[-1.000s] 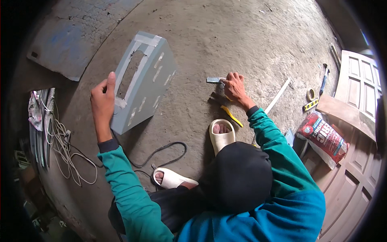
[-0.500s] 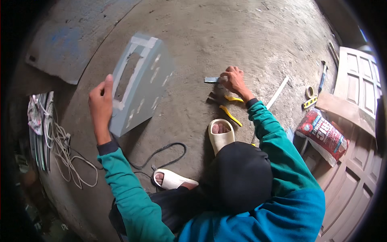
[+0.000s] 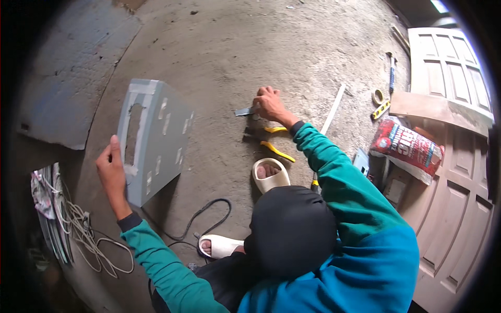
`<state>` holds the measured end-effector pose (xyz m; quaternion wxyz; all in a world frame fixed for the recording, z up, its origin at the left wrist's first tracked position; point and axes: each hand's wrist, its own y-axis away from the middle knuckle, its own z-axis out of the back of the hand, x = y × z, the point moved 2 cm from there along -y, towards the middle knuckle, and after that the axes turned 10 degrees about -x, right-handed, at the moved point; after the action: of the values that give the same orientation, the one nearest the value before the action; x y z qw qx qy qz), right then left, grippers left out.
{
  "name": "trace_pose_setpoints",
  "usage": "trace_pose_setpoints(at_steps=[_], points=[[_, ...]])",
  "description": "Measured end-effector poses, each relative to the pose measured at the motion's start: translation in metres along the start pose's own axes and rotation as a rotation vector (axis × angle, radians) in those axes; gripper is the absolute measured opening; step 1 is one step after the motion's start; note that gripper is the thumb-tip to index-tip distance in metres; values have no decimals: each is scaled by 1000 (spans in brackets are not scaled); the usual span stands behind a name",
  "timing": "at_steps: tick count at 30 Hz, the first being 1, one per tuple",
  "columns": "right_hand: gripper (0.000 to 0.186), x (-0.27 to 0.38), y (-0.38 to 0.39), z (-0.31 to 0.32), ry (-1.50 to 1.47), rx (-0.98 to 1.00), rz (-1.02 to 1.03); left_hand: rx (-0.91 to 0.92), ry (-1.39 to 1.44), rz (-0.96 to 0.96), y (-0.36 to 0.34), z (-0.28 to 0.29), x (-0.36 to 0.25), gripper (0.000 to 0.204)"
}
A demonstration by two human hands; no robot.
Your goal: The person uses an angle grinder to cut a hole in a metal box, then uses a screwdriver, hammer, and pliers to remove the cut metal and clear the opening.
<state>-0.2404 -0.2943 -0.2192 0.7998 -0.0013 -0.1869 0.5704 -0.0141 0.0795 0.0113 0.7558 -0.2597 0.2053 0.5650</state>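
Note:
A grey rectangular box [image 3: 167, 141] stands tilted on the concrete floor at left, with pale patches on its side and an oblong cutout in its narrow face. My left hand [image 3: 112, 175] grips the edge of that face, thumb up and fingers partly hidden. At the middle of the floor, my right hand [image 3: 270, 105] has its fingers curled down over a short, flat grey-blue strip [image 3: 243, 112]; one end sticks out to the left and the rest is covered. Close below this hand lie pliers with yellow handles [image 3: 279, 151], their jaws dark.
White cable [image 3: 78, 224] lies coiled at left, and a black cord [image 3: 206, 208] loops near my slippers. At right are a long pale strip [image 3: 334, 107], a tape roll [image 3: 377, 96], a yellow level [image 3: 381, 110], a hammer [image 3: 391, 73], a red bag [image 3: 407, 148] and wooden panelled doors [image 3: 459, 193].
The whole view has turned, so the box and my left hand appear lower and further left. My left hand stays on the box, and my right hand stays at the flat strip.

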Motion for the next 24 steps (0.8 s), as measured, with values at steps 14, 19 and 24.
trace_pose_setpoints(at_steps=[14, 19, 24], points=[[36, -1, 6, 8, -320, 177, -85, 75, 83, -45, -4, -2, 1, 53], [39, -7, 16, 28, -551, 119, -223, 89, 70, -5, -4, -1, 9, 53], [41, -46, 45, 60, -808, -128, -600, 88, 56, -61, -9, -2, 18, 52]])
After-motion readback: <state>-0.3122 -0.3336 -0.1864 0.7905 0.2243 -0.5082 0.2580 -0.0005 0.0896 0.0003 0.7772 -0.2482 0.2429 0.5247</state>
